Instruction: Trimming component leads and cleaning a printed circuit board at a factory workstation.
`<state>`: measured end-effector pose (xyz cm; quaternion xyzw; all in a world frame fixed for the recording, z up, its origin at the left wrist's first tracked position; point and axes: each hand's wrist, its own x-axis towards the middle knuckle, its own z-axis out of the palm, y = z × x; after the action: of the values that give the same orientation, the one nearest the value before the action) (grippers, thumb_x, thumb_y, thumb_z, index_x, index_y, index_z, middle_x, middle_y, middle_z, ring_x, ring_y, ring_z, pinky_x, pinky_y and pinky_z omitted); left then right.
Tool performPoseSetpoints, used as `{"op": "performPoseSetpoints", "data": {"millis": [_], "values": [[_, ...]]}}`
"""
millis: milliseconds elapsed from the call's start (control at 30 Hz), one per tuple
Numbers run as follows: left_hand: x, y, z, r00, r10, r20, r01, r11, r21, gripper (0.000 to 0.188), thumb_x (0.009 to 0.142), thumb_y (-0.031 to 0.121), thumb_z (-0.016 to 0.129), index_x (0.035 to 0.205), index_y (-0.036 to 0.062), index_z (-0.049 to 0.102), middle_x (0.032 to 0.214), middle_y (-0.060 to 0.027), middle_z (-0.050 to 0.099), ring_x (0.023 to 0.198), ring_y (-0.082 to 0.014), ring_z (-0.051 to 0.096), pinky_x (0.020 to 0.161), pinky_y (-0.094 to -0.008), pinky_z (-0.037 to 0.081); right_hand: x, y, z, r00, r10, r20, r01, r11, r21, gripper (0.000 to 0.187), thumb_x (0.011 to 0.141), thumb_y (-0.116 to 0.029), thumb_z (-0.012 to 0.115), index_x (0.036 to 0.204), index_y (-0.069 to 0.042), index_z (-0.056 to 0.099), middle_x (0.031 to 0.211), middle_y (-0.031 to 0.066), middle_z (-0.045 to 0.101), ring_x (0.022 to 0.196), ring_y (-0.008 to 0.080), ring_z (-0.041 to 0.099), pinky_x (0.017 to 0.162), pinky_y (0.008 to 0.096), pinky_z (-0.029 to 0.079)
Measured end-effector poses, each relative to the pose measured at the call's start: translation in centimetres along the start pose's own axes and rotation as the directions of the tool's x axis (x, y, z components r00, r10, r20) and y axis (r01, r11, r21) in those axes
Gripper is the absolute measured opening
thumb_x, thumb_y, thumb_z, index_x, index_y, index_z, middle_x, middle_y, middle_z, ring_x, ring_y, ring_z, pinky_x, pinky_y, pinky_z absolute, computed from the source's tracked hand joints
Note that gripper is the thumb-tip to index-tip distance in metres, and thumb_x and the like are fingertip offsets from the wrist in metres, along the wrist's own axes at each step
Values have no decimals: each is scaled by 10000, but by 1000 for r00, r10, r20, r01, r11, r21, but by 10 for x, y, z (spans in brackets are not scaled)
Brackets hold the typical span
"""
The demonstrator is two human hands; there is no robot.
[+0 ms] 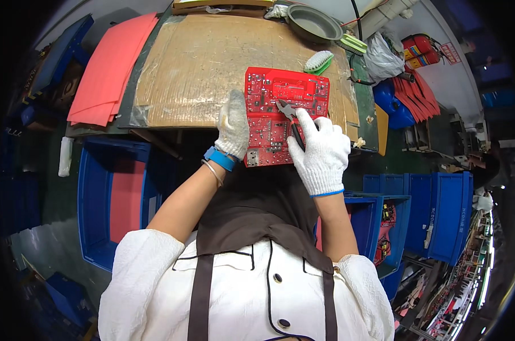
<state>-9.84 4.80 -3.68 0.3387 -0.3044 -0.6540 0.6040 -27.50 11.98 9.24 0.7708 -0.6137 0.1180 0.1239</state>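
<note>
A red circuit board (263, 133) with many soldered points faces me, its far part over the cardboard and its near part past the table's front edge. My left hand (233, 125), in a worn white knit glove, grips the board by its left edge. In my gloved right hand (324, 150) is a pair of cutting pliers (288, 111) with dark and red handles. The jaws touch or hover just above the middle of the board; which one I cannot tell. A blue strap circles my left wrist.
Flattened cardboard (195, 68) covers the worktable. A white-bristled brush (318, 61) and a grey round pan (314, 24) lie at the far right. Pink sheets (112, 68) are stacked at left. Blue bins (95, 199) stand on both sides below.
</note>
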Motion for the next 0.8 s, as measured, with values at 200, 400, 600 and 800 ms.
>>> {"op": "performPoseSetpoints", "data": {"millis": [200, 400, 600, 800], "values": [[-4, 6, 2, 1000, 3, 14, -3, 1000, 6, 636, 1115, 551, 370, 1372, 23, 614, 1280, -156, 703, 1075, -267, 735, 904, -436, 645, 12, 19, 4, 983, -163, -80, 163, 987, 0, 574, 789, -267, 827, 1339, -207, 675, 1053, 84, 646, 952, 299, 634, 806, 446, 486], [-2, 3, 0, 999, 9, -53, -6, 999, 53, 612, 1121, 526, 378, 1371, 21, 614, 1273, -150, 704, 1078, -249, 730, 919, -423, 637, 20, 34, 8, 978, -209, -9, 209, 977, 33, 542, 830, -260, 807, 1351, -207, 667, 1063, 72, 645, 941, 285, 638, 778, 420, 495], [-13, 22, 20, 998, 32, -46, -30, 999, 37, 630, 1120, 540, 369, 1347, 15, 632, 1236, -149, 720, 1058, -244, 734, 893, -402, 637, 29, 52, 11, 946, -324, 28, 301, 906, 298, 507, 851, -192, 775, 1342, -147, 661, 907, 105, 639, 801, 307, 671, 702, 430, 558], [-16, 30, 28, 994, 0, -109, -6, 999, -53, 621, 1121, 530, 379, 1283, 4, 667, 1141, -139, 747, 990, -225, 746, 871, -387, 633, 10, 36, -12, 943, -318, 99, 275, 911, 307, 538, 817, -196, 815, 1335, -177, 673, 938, 102, 653, 838, 294, 675, 734, 405, 558]]}}
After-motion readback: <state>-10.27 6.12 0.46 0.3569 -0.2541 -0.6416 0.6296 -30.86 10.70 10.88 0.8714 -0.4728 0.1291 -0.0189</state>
